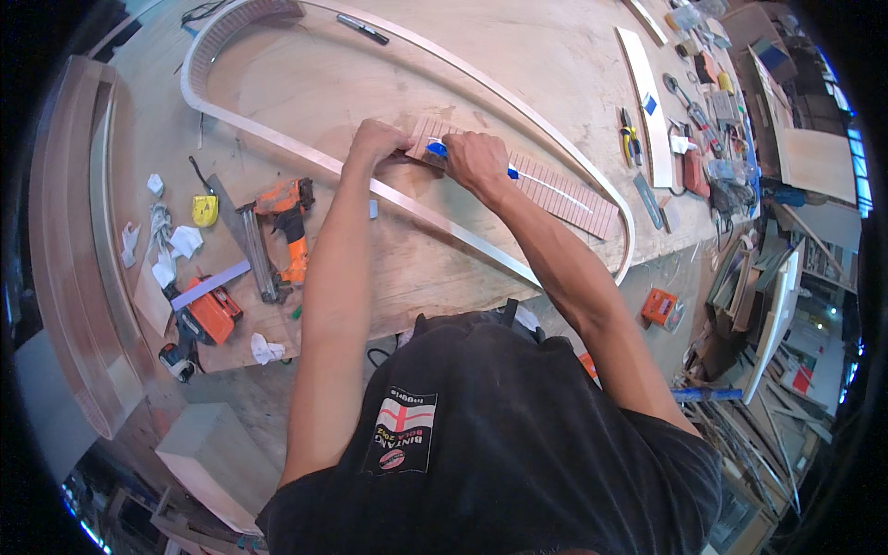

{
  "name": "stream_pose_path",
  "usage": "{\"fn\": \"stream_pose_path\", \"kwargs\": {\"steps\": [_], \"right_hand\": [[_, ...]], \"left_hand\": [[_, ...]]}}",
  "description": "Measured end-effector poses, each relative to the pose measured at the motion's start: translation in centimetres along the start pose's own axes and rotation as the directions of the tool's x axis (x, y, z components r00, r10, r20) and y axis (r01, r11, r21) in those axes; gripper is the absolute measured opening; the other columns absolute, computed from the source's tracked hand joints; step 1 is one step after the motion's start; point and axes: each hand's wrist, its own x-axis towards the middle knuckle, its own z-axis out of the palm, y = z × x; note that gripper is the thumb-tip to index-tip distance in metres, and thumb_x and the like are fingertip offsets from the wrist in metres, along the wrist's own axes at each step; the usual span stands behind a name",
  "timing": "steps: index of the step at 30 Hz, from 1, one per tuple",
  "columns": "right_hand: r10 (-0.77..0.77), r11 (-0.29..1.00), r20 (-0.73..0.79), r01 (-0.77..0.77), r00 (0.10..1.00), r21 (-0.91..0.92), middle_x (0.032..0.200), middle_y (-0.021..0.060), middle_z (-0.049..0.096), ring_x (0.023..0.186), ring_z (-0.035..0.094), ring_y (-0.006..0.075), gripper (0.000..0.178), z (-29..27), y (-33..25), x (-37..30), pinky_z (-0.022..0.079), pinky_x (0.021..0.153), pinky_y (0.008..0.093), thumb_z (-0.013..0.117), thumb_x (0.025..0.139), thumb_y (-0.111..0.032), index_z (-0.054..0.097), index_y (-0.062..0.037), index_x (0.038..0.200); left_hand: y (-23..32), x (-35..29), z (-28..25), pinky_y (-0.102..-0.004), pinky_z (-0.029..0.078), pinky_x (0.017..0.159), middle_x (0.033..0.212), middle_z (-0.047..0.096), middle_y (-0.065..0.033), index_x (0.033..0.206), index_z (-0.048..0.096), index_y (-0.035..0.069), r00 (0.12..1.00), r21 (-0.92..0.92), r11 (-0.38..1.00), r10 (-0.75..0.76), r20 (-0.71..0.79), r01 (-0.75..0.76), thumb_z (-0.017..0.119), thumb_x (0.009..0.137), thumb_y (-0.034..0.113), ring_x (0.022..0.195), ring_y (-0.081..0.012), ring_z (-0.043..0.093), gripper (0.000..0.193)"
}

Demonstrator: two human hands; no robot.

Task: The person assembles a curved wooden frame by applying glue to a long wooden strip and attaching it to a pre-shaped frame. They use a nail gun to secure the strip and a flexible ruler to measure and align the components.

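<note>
A grooved wooden strip (564,196), cut with many parallel lines, lies inside a large loop of bent pale wood (268,137) on the worktable. A white line, like glue, runs along the strip's middle. My left hand (375,143) is closed at the strip's left end, with the fingers pinching its edge. My right hand (476,164) is wrapped round a blue object (436,149) over the strip. Blue shows on both sides of this fist, but most of the object is hidden, so its kind cannot be made out.
Left of my arms lie an orange nail gun (289,227), an orange-black power tool (208,312), a yellow tape measure (204,210) and crumpled white scraps (185,242). At right are yellow-black pliers (630,139), a pale board (645,102) and assorted tools. A dark marker (363,30) lies by the loop's far side.
</note>
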Motion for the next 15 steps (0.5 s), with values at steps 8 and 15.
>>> {"fn": "stream_pose_path", "kwargs": {"steps": [8,15], "right_hand": [[0.005,0.984,0.118,0.017,0.993,-0.179,0.080,0.0224,0.071,0.078,0.072,0.0404,0.019,-0.6,6.2,-5.1,0.055,0.067,0.0511,0.058,0.086,-0.020,0.073,-0.0093,0.086],[0.205,0.952,0.192,-0.150,0.960,-0.267,0.082,0.0220,0.073,0.078,0.074,0.0385,0.017,-1.7,14.3,-13.5,0.057,0.069,0.0501,0.060,0.085,-0.016,0.075,-0.0082,0.085]], "left_hand": [[-1.7,1.7,0.1,-0.0330,0.058,0.067,0.080,0.077,-0.0147,0.083,0.078,-0.005,0.998,0.084,0.995,-0.050,-0.030,0.052,0.085,0.072,0.016,0.069,-0.0198,0.073,0.024],[0.4,0.3,0.0,-0.0320,0.058,0.065,0.083,0.077,-0.0131,0.089,0.080,-0.001,0.998,0.105,0.992,-0.069,0.002,0.068,0.084,0.075,0.016,0.071,-0.0193,0.073,0.022]]}}
